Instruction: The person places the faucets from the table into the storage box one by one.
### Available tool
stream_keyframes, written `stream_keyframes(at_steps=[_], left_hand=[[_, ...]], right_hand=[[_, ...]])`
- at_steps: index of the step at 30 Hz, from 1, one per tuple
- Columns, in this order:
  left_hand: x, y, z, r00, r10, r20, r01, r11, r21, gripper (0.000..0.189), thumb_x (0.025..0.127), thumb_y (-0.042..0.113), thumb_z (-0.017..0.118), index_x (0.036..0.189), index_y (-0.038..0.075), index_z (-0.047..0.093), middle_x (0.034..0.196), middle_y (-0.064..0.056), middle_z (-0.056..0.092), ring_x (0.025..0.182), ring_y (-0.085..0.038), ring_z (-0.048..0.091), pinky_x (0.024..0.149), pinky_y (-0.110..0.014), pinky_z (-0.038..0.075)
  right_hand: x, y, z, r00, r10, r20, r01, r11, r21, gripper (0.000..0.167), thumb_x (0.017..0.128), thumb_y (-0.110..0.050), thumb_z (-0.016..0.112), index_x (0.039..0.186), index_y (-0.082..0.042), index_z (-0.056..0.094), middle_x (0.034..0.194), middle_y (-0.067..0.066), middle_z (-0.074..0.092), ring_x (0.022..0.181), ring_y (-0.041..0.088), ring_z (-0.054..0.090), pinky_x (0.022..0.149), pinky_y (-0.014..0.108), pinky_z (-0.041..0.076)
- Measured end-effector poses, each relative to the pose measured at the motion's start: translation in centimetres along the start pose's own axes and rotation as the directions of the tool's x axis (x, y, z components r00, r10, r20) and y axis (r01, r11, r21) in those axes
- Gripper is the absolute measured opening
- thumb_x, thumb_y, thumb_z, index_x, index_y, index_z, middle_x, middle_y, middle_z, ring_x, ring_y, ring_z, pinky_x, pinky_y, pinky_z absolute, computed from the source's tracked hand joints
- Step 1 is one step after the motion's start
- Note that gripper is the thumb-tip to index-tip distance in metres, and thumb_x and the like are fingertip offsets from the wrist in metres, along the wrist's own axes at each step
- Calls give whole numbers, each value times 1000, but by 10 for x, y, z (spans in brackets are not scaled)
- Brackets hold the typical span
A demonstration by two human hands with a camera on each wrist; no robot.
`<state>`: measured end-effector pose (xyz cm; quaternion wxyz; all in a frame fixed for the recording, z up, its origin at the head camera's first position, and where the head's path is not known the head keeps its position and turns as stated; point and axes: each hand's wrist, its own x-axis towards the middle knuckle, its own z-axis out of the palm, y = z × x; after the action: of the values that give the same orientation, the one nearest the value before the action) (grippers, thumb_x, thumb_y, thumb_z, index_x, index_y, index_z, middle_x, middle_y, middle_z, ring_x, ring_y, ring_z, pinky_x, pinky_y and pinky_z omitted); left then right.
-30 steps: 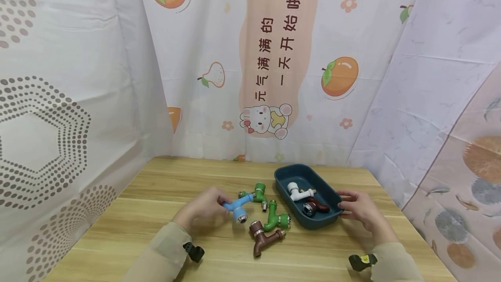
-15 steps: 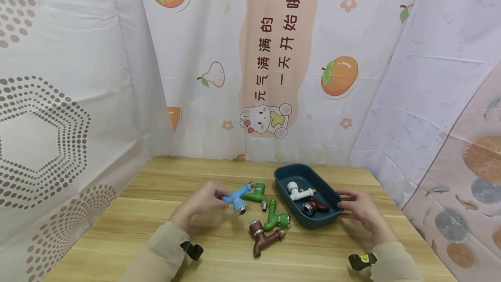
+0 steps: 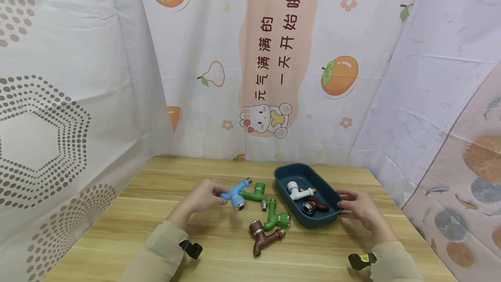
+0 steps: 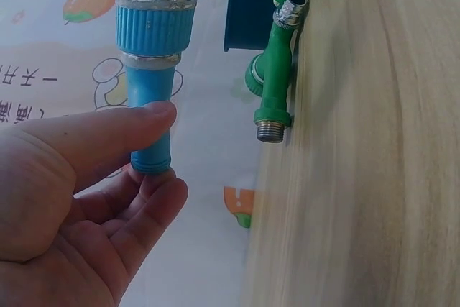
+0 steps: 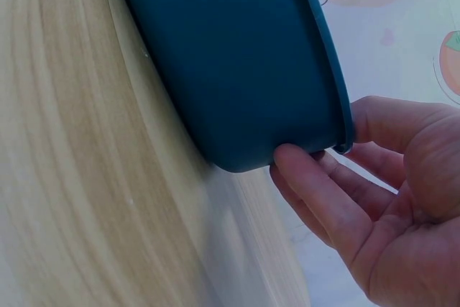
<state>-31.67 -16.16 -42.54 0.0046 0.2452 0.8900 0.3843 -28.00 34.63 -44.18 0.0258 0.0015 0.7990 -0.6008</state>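
Observation:
The left hand (image 3: 206,193) pinches a blue faucet (image 3: 236,195) between thumb and fingers at its spout end. In the left wrist view, that blue faucet (image 4: 154,34) shows a ribbed knob with a silver cap. Just right of it on the table is a green faucet (image 3: 256,193); a second green faucet (image 3: 274,219) and a brown faucet (image 3: 262,237) lie nearer the front. At the dark teal basin (image 3: 287,169), the right hand (image 3: 360,207) grips the right end, thumb against the outer wall and fingers by the rim. Inside are a white faucet (image 3: 299,192) and a dark red-brown faucet (image 3: 318,206).
A wood-grain table (image 3: 156,212) carries everything. Printed curtain cloth (image 3: 207,112) hangs along its back edge, with more cloth at both sides. Each wrist wears a small black camera, one on the left sleeve (image 3: 156,247).
The left hand has moved the blue faucet slightly up and back, turning its threaded end toward the back. The right hand and the basin have stayed put.

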Motion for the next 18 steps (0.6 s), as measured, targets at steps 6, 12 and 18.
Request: stream_keyframes(at_steps=[6,12,18], left_hand=[[0,-1,1,1000,3,-1,-3,1000,-7,21,85,9,82,106,11,79,96,4,69,83,-16,60,69,-33,54],[0,0,1,1000,-9,-2,9,1000,-16,21,85,8,82,106,10,80,95,3,69,81,-16,60,68,-33,54],[1,2,2,1000,-21,-10,21,1000,9,22,85,10,83,107,9,80,94,3,69,80,-14,60,68,-31,53]], right_hand=[[1,0,1,1000,2,-3,-2,1000,2,56,92,8,63,143,17,42,127,38,55,97,29,68,81,50,58],[2,1,0,1000,0,-8,0,1000,4,56,92,8,64,143,17,42,126,38,56,97,29,68,80,50,59],[2,0,0,1000,2,-2,-2,1000,5,56,92,8,64,143,17,42,126,37,57,97,29,68,80,49,59]])
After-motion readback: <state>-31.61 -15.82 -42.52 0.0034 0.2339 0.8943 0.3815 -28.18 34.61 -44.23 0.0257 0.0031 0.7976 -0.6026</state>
